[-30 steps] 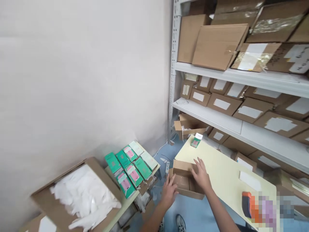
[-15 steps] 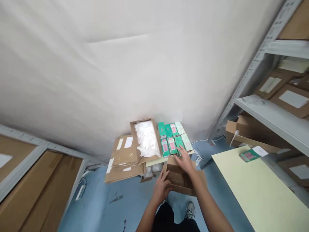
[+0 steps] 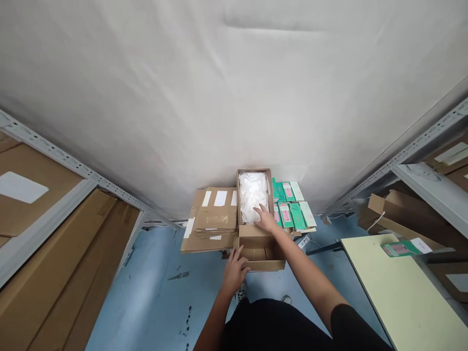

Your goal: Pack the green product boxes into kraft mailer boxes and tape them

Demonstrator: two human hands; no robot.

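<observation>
An open cardboard box (image 3: 263, 265) sits low in front of me, with bare cardboard showing inside. My left hand (image 3: 234, 270) grips its left wall, fingers over the edge. Beyond it stands a second cardboard box (image 3: 271, 187) holding crumpled white bags or sheets (image 3: 253, 195); their exact kind is unclear. My right hand (image 3: 266, 218), fingers apart, reaches over that box's near right corner, its fingertips at the white pile. Just right of the hand lie green packets with pink windows (image 3: 285, 215) in rows.
Flattened cardboard boxes (image 3: 215, 217) are stacked at left. A pale yellow table (image 3: 405, 287) at right bears one green packet (image 3: 400, 248). Metal shelves with cartons flank both sides, including a long carton (image 3: 84, 263) at left. A grey sheet-like wall (image 3: 234, 107) stands ahead.
My right hand has left the open cardboard box and moved forward and left to the white pile. My left hand stays on the box. The view has shifted, turning left.
</observation>
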